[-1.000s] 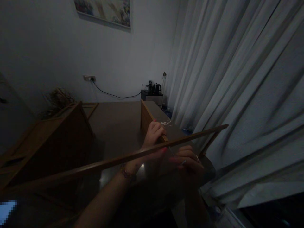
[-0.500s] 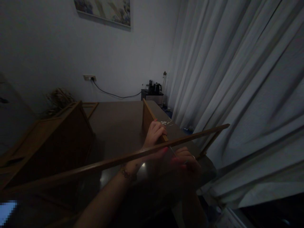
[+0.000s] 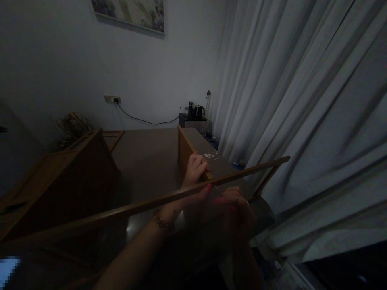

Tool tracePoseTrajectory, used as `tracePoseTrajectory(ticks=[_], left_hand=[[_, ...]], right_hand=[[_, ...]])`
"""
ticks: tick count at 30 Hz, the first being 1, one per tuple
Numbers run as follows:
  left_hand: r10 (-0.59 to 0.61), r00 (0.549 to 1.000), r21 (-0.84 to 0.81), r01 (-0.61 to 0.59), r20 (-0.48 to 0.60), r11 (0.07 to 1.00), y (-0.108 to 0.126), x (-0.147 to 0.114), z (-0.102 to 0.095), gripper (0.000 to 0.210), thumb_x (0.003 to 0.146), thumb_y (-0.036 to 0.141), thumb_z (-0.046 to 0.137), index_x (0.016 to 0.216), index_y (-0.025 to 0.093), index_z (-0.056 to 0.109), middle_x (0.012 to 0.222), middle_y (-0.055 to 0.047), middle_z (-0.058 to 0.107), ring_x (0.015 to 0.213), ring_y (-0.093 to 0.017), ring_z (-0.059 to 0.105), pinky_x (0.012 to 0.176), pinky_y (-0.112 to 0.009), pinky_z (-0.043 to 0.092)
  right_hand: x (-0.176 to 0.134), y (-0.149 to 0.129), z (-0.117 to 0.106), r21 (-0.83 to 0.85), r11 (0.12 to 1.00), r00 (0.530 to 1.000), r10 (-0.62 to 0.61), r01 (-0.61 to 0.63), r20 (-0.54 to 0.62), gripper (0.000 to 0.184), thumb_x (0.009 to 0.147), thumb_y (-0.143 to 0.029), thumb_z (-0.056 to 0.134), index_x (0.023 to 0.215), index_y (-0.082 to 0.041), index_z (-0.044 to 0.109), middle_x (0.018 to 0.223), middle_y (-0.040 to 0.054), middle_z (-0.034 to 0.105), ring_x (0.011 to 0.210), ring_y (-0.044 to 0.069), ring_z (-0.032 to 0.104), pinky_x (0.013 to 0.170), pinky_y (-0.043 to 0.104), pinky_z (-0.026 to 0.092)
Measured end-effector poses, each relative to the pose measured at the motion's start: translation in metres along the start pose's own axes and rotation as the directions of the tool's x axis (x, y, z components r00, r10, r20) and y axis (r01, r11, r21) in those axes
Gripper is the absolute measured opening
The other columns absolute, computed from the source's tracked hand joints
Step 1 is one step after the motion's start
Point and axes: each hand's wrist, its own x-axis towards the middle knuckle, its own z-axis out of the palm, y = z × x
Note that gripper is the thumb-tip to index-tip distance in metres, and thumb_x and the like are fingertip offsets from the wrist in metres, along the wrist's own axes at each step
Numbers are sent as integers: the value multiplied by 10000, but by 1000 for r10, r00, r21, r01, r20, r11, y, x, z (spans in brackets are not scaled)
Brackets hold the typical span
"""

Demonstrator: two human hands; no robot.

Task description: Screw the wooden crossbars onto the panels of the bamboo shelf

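My left hand [image 3: 197, 168] is closed over the top edge of an upright wooden panel [image 3: 186, 147], close to where it meets a long wooden rail [image 3: 145, 206]. The rail crosses in front of my left wrist. On the near side of the joint, my right hand [image 3: 237, 205] is closed around a tool with a thin metal shaft [image 3: 218, 190]. The shaft points at the rail by the panel's end. Whether its tip sits in a hole cannot be made out, and its handle is hidden in the dark fingers.
A wooden cabinet-like piece [image 3: 69, 181] stands on the left of the table [image 3: 142, 149]. Small pale hardware pieces [image 3: 210, 155] lie beyond the panel. A black kettle [image 3: 198, 110] stands on a far cabinet. White curtains [image 3: 266, 100] hang along the right.
The view has shifted slightly. My left hand keeps its grip on the panel; my right hand has turned a little around the tool, whose shaft still points at the joint.
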Motion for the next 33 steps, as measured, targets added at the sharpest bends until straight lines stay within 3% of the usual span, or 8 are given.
tracePoseTrajectory(ticks=[7, 13, 22, 26, 29, 31, 33], left_hand=[[-71, 997, -1, 71, 15, 997, 10, 3, -4, 531, 888, 693, 260, 812, 208, 461, 857, -65, 497, 947, -251, 429, 993, -509, 376], [-67, 998, -21, 68, 16, 997, 9, 4, -5, 528, 880, 693, 264, 808, 209, 464, 848, -66, 493, 946, -254, 426, 1010, -517, 366], [-57, 998, -16, 57, 28, 998, 7, 3, -4, 530, 882, 692, 265, 818, 209, 474, 864, -75, 502, 940, -262, 428, 980, -518, 377], [-58, 998, -9, 59, 20, 998, 5, 2, -3, 548, 865, 721, 258, 821, 213, 459, 846, -64, 489, 932, -259, 430, 980, -519, 374], [-55, 998, 4, 55, 9, 998, 5, 2, -2, 545, 869, 715, 255, 808, 208, 447, 850, -62, 485, 913, -250, 434, 970, -530, 378], [-48, 999, 16, 48, 9, 999, 6, 3, -2, 550, 872, 713, 246, 805, 206, 447, 848, -59, 487, 906, -245, 438, 972, -535, 377], [-48, 999, 22, 48, 17, 999, 7, 3, -2, 554, 874, 715, 240, 818, 205, 451, 849, -58, 489, 915, -247, 440, 986, -538, 369]], right_hand=[[1, 1, -5, 38, 999, 997, -2, -1, 79, 272, 998, -353, 415, 1051, -266, 667, 701, 3, 653, 733, 180, 590, 652, 321, 461], [4, 0, -5, 111, 993, 998, 27, -34, 65, 251, 966, -374, 489, 878, -263, 696, 653, 0, 671, 691, 178, 602, 616, 316, 479], [5, 0, -4, 168, 982, 994, 78, -89, 71, 228, 941, -387, 547, 867, -260, 722, 726, 13, 725, 647, 170, 630, 548, 288, 485], [9, 4, -4, 227, 973, 999, 50, -49, 4, 160, 911, -411, 598, 915, -278, 687, 647, -19, 629, 669, 162, 576, 598, 286, 483], [15, 5, -11, 207, 978, 999, 8, 1, -45, 304, 897, -359, 633, 1200, -340, 602, 741, -28, 606, 694, 152, 563, 633, 293, 490], [21, 4, -19, 114, 990, 997, -82, 79, 15, 378, 909, -307, 621, 1278, -359, 559, 803, -18, 623, 738, 155, 577, 676, 312, 496], [27, 2, -28, -12, 987, 980, -156, 159, 126, 282, 910, -287, 622, 1187, -340, 634, 838, 0, 640, 781, 164, 585, 682, 316, 492]])
